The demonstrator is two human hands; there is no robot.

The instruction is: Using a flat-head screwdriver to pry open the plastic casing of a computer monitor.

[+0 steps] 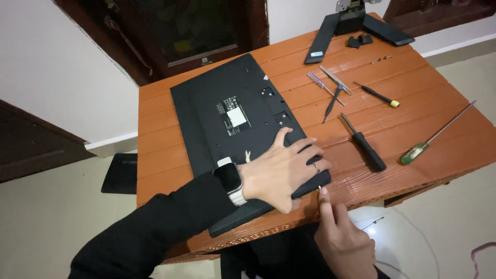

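Orange table [403,129] | left hand [281,173] flat on monitor [227,119] | right hand [343,240] at corner

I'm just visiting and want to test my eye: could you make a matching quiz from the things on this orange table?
Things:
1. monitor
2. green-handled screwdriver
3. stand
4. left hand

Places or states:
A. at the table's far edge
B. lying face down
C. pressed flat on the monitor's near corner
D. near the table's right edge

Pairs: 1-B, 2-D, 3-A, 4-C

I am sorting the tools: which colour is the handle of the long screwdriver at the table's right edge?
Translucent green, clearest in the head view: the long screwdriver.
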